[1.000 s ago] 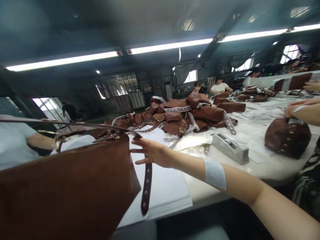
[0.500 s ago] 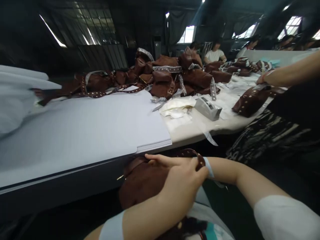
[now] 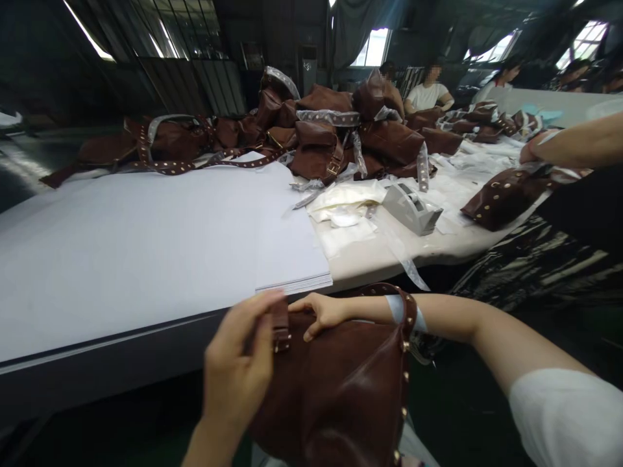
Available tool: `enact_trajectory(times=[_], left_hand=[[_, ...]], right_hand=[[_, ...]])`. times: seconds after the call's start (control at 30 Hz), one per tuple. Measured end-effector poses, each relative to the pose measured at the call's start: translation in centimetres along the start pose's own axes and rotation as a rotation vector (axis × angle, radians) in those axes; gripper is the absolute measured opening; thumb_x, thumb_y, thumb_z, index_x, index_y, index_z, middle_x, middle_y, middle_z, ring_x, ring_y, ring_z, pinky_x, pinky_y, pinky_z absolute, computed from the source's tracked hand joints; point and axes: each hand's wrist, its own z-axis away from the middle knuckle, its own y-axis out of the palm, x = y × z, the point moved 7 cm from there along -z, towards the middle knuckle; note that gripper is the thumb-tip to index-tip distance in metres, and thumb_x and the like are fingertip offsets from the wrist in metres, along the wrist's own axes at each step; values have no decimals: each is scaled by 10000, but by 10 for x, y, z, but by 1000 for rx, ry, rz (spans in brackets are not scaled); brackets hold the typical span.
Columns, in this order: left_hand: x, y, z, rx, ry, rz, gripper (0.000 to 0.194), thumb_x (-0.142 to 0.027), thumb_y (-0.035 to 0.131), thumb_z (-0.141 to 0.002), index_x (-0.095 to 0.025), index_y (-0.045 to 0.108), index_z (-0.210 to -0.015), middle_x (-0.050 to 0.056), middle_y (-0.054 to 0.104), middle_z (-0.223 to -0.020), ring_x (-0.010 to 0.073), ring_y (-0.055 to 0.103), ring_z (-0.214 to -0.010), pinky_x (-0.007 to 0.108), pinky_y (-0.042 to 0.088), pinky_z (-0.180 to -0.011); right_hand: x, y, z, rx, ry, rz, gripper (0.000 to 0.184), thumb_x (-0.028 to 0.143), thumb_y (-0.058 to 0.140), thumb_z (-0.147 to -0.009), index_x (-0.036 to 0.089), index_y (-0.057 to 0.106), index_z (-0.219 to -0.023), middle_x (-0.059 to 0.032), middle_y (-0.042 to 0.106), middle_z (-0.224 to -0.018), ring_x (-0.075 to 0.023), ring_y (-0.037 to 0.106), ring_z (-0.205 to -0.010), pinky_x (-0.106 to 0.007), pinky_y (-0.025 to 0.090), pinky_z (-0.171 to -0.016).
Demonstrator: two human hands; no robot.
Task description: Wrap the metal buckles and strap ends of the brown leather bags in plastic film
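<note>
A brown leather handbag [image 3: 348, 376] with gold studs stands close to my body, below the table edge. My right hand [image 3: 324, 314] grips its top rim, thumb on the near side and the other fingers partly hidden. Around my right wrist loops the studded strap [image 3: 407, 318]. At the bag's left, my left hand [image 3: 238, 363] is closed with its fingertips on a short leather tab [image 3: 280, 318] with gold metal at its lower end. Motion blurs the left fingers a little.
Large white sheets [image 3: 195, 246] are stacked on the table at left. Behind them lie several brown bags [image 3: 316, 152], some straps wrapped in plastic. A grey tape dispenser [image 3: 413, 209] stands beside crumpled paper [image 3: 348, 201]. A co-worker's arm [image 3: 574, 143] reaches over another bag [image 3: 506, 198].
My left hand has moved left, from the strap near my right wrist to the tab. More of the bag's side now shows. A white shape at the left edge has gone from view.
</note>
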Motion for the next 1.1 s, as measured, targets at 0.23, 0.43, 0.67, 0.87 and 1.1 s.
enact_trajectory(times=[0.23,0.43,0.67,0.87,1.1], left_hand=[[146,-12,49,396,-568,447,820,-551,740,-811,-250,449,-1516,153,492,-1553,396,460,-1427,499,435,-1155],[104,20,53,471,-184,310,211,-288,785,-809,-233,647,-959,73,652,-1060,244,633,-1085,309,481,-956],[163,46,84,-85,-570,657,456,-623,734,-759,-192,648,-883,57,691,-914,259,654,-979,338,504,-913],[181,60,86,-230,-989,871,732,-921,610,-671,-199,532,-762,117,766,-954,329,693,-1063,461,545,-975],[159,70,66,-46,-863,923,667,-828,464,-851,-196,678,-833,111,616,-1449,388,546,-1356,527,489,-1110]], right_hand=[[78,6,19,462,-430,70,625,33,606,-878,204,573,-1479,-87,629,-1448,-239,610,-1326,-254,458,-1108],[25,27,20,382,-205,11,532,34,648,-848,184,688,-1357,-85,714,-1323,-221,662,-1254,-243,466,-1095],[-77,11,57,306,393,-734,771,204,913,-648,136,653,-1370,-191,647,-1397,-253,627,-1305,-301,464,-1101],[-149,-79,147,-159,647,-615,513,384,815,-764,86,749,-1176,-237,685,-1311,-300,687,-1179,-372,544,-973],[-139,-85,194,-593,515,-596,643,610,679,-858,169,670,-1326,-209,678,-1334,-320,666,-1225,-437,562,-954]])
